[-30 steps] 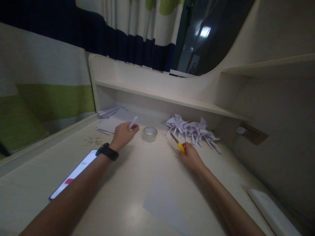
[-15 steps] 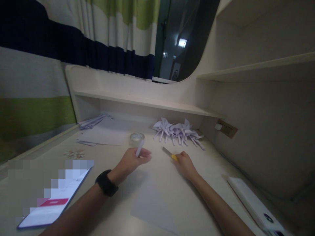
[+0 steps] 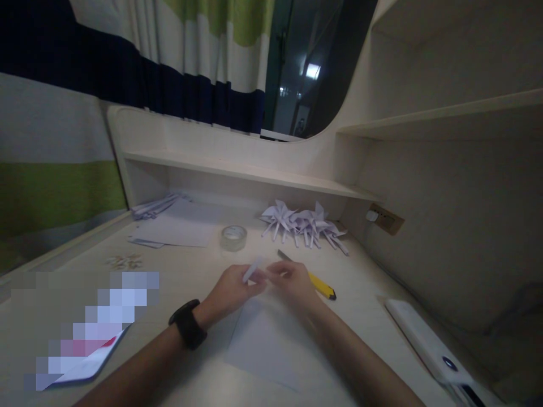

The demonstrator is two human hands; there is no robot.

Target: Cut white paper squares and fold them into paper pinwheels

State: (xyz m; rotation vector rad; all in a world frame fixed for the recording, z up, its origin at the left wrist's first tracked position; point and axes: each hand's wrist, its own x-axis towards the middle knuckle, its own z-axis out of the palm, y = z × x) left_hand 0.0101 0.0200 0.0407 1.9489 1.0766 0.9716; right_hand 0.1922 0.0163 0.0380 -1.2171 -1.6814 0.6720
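Observation:
My left hand (image 3: pixel 237 288) is closed round a thin white paper tube (image 3: pixel 251 270), which tilts up to the right. Close against its fingertips is my right hand (image 3: pixel 292 282), fingers curled in a pinch and slightly blurred; whatever lies between them is too small to make out. A yellow utility knife (image 3: pixel 322 286) lies on the desk, its middle hidden behind my right hand and its blade showing at the far side. Below both hands lies a white sheet of paper (image 3: pixel 265 350). A roll of clear tape (image 3: pixel 233 238) rests just beyond my left hand.
Several white paper pinwheels (image 3: pixel 303 223) lie at the back right. Stacked paper (image 3: pixel 178 226) and a pile of small pale pieces (image 3: pixel 124 262) are at the left. A lit tablet (image 3: pixel 89 362) is front left, a long white case (image 3: pixel 419 333) at right.
The right hand has let go of the utility knife, which now lies on the desk, and has moved left to the left hand's fingertips. The left hand still holds the paper tube.

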